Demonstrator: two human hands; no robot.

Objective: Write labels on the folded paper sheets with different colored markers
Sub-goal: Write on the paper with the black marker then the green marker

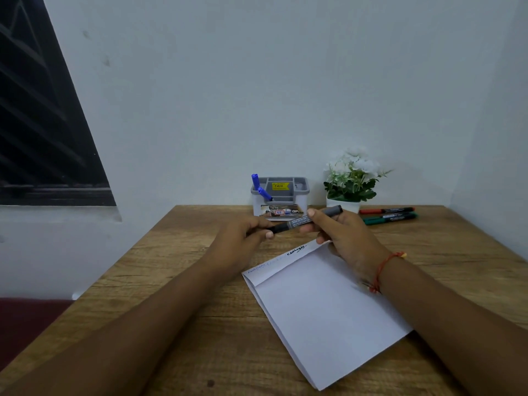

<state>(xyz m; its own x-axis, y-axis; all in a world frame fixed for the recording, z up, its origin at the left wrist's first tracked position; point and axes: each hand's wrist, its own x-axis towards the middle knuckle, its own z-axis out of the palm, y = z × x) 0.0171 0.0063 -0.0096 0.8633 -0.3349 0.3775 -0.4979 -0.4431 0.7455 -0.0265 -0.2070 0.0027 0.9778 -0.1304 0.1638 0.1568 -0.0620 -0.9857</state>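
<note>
Marker under inspection: a black felt-tip marker with a grey printed barrel [304, 220], held level in the air above the far edge of the folded white paper sheet [328, 310] and clear of it; left hand [243, 238] has fingers and thumb curled round the black end; right hand [347, 238] has fingers wrapped round the grey barrel, thumb on top; whether the black end is a cap going on or coming off cannot be told. Sheet lies flat on the wooden table [171, 281], turned at an angle, folded flap toward the far side; flap carries a black scribble [295, 249] with fainter blue writing [258, 268] beside it.

Handling judgement: marker is light, rigid and smooth-sided, so a firm pinch at mid-barrel should suffice, with the other hand on the end piece for any pull along the axis; paper is thin, limp and likely to slide on the wood, so pressing it flat near the flap while writing seems advisable; fresh ink may smear.

Red marker [385, 210] and green marker [391, 218] lie side by side at the far right, near a white-flowered plant in a white pot [351, 178]; grey-and-white plastic organiser [281, 208] at the far edge holds two blue markers [258, 187].
</note>
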